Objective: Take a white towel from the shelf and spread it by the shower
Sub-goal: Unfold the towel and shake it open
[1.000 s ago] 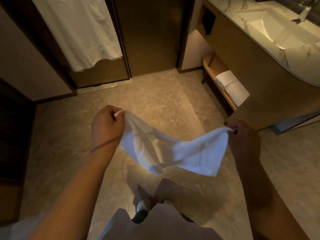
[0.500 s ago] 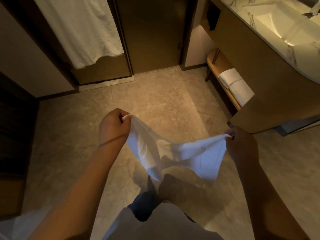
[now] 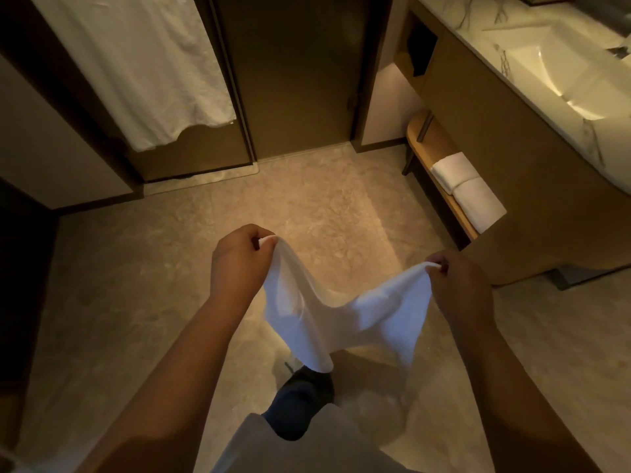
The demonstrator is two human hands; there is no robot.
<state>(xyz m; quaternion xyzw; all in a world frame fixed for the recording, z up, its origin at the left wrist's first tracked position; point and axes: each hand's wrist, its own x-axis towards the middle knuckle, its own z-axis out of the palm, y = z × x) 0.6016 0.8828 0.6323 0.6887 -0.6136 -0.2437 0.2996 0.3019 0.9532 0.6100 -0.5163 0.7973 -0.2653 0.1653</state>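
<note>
A white towel [image 3: 341, 315] hangs slack in the air between my two hands, above the stone floor. My left hand [image 3: 239, 264] pinches its left corner and my right hand [image 3: 459, 290] pinches its right corner. The cloth sags in the middle and its lower edge drops toward my raised knee. The low wooden shelf [image 3: 430, 141] under the vanity stands at the right, with two folded white towels [image 3: 467, 191] lying on it. A glass door with a white towel draped on it [image 3: 143, 70] is at the far left, with a pale threshold below.
A dark wooden door [image 3: 297, 73] stands straight ahead. The marble vanity with sink [image 3: 560, 73] fills the upper right. A dark wall panel [image 3: 24, 285] runs along the left edge. Bare stone floor [image 3: 256, 206] lies between me and the doors.
My hands with the towel have shifted slightly right and closer together, so the cloth sags more. My leg has stepped forward under the towel, and the view has moved toward the doors.
</note>
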